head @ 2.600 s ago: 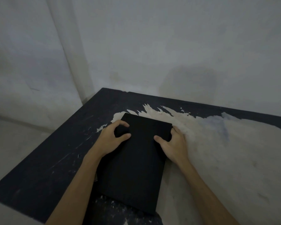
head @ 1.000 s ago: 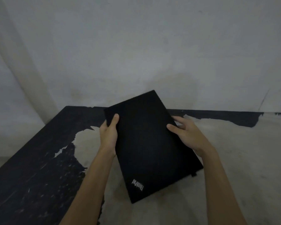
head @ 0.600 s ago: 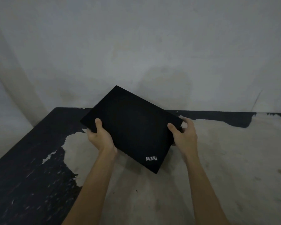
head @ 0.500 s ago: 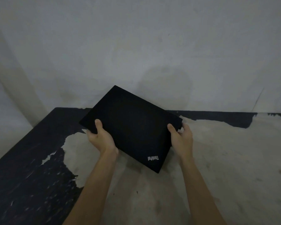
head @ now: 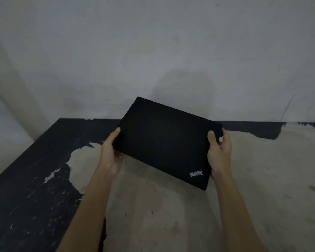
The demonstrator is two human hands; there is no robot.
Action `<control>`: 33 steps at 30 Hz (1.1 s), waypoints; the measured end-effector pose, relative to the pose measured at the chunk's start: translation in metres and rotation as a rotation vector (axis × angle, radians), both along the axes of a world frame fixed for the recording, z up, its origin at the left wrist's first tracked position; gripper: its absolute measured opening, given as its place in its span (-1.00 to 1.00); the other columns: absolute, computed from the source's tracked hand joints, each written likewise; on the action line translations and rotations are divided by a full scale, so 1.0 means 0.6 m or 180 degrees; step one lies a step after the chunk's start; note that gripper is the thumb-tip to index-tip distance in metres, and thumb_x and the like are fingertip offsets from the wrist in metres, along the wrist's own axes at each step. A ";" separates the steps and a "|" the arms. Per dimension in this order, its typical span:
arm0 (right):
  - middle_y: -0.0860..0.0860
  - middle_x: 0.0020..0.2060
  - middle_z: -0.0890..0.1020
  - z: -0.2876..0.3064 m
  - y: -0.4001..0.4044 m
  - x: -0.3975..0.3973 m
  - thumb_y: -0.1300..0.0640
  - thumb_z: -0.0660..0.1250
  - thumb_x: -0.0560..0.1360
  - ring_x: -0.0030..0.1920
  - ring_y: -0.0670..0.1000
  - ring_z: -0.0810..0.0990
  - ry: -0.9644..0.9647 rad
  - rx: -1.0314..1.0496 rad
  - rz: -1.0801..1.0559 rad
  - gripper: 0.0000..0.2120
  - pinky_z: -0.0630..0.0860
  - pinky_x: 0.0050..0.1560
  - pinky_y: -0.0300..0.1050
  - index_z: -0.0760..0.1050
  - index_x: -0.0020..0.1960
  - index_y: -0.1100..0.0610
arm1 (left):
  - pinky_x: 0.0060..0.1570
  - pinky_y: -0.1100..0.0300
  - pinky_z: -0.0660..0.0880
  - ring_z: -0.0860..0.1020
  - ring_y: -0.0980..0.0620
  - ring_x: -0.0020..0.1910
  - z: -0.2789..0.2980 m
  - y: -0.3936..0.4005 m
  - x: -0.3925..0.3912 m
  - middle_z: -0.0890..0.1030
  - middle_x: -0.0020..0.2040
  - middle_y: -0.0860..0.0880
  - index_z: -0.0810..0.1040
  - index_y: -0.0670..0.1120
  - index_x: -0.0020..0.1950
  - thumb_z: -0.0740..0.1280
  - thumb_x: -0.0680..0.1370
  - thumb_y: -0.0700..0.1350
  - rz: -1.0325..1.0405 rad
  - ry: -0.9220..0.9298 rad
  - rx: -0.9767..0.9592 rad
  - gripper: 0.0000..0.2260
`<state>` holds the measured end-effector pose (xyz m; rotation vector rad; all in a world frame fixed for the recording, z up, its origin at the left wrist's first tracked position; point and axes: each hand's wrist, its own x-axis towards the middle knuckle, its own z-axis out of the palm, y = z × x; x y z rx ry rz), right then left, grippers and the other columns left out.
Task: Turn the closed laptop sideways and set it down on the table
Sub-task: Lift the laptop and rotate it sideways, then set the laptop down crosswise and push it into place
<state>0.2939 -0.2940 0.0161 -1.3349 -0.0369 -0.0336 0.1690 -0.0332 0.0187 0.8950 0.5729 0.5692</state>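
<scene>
A closed black laptop [head: 164, 140] with a small silver logo near its lower right corner hangs in the air above the table [head: 162, 215]. Its long side runs roughly left to right, tilted down toward the right. My left hand [head: 110, 153] grips its left short edge, thumb on the lid and fingers underneath. My right hand [head: 219, 151] holds the right short edge the same way. The laptop's underside is hidden.
The table's black coating is worn away to pale bare patches across its middle and right. A grey plaster wall [head: 153, 51] stands right behind the table's far edge. The table's left edge [head: 24, 150] runs diagonally toward me.
The laptop was lifted off the table and turned from lengthwise to nearly sideways. In the last half second it shifted slightly right and flattened, with both hands still on its short edges.
</scene>
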 end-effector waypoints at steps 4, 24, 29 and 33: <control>0.05 0.20 0.70 -0.001 -0.034 0.017 0.03 0.34 0.64 0.17 0.08 0.71 0.0058 0.0001 0.0139 -0.64 0.68 0.15 0.08 0.49 0.42 0.02 | 0.05 -0.01 0.63 0.68 -0.12 0.18 0.002 0.028 -0.019 0.71 0.21 -0.12 0.75 -0.05 0.12 0.61 0.30 0.11 -0.0811 0.0262 0.0380 -0.55; 0.11 0.02 0.79 -0.028 -0.061 0.056 0.06 0.50 0.51 -0.05 0.11 0.79 0.0358 -0.0927 0.0685 -0.69 0.72 -0.01 0.07 0.66 0.24 0.09 | -0.12 0.10 0.64 0.74 0.00 -0.07 -0.020 -0.010 0.013 0.78 -0.06 0.04 0.67 0.10 0.06 0.37 0.60 0.13 -0.0513 0.0778 0.1352 -0.84; -0.07 0.14 0.69 -0.035 -0.060 0.055 0.03 0.50 0.50 0.06 -0.02 0.66 -0.0048 -0.1702 0.0694 -0.53 0.64 -0.08 -0.11 0.56 0.40 0.04 | 0.02 -0.04 0.66 0.72 -0.09 0.00 -0.034 -0.028 0.034 0.75 0.04 -0.08 0.65 -0.03 0.16 0.35 0.61 0.10 -0.0277 0.0807 0.1359 -0.74; -0.12 0.07 0.70 -0.039 -0.070 0.058 0.00 0.53 0.46 0.05 -0.03 0.66 -0.0198 -0.1848 0.0478 -0.51 0.53 -0.09 -0.26 0.59 0.36 0.01 | -0.12 0.09 0.65 0.74 0.00 -0.09 -0.041 -0.035 0.048 0.77 -0.04 -0.03 0.67 -0.04 0.12 0.35 0.61 0.12 -0.0245 0.0877 0.1518 -0.73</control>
